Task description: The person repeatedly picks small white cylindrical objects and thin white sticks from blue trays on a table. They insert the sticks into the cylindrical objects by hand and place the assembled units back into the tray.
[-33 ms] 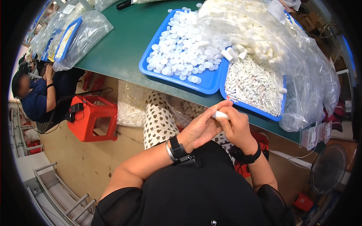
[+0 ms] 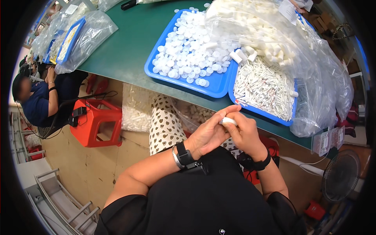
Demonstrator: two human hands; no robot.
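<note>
Over the table's near edge my two hands meet around a small white cylinder [image 2: 228,121]. My left hand [image 2: 207,135] is closed about its left end, with the thumb near it and one fingertip reaching past toward the tray. From the other side, my right hand [image 2: 247,132] pinches the cylinder between thumb and fingers. What lies inside the cupped fingers is hidden. Just beyond the hands stands a blue tray of thin white sticks [image 2: 270,89], some with reddish marks. To its left, another blue tray [image 2: 215,89] carries many translucent white discs.
A large clear bag of white cylinders [image 2: 250,25] slumps over both trays. Below the green table [image 2: 117,51] sits another bag of white pieces [image 2: 135,111]. A red stool [image 2: 96,123] is at left, near a seated person [image 2: 37,102]. At right stands a fan [image 2: 340,176].
My right hand has shifted very slightly, and the white cylinder has turned a little between the fingers. The trays and bags are unchanged.
</note>
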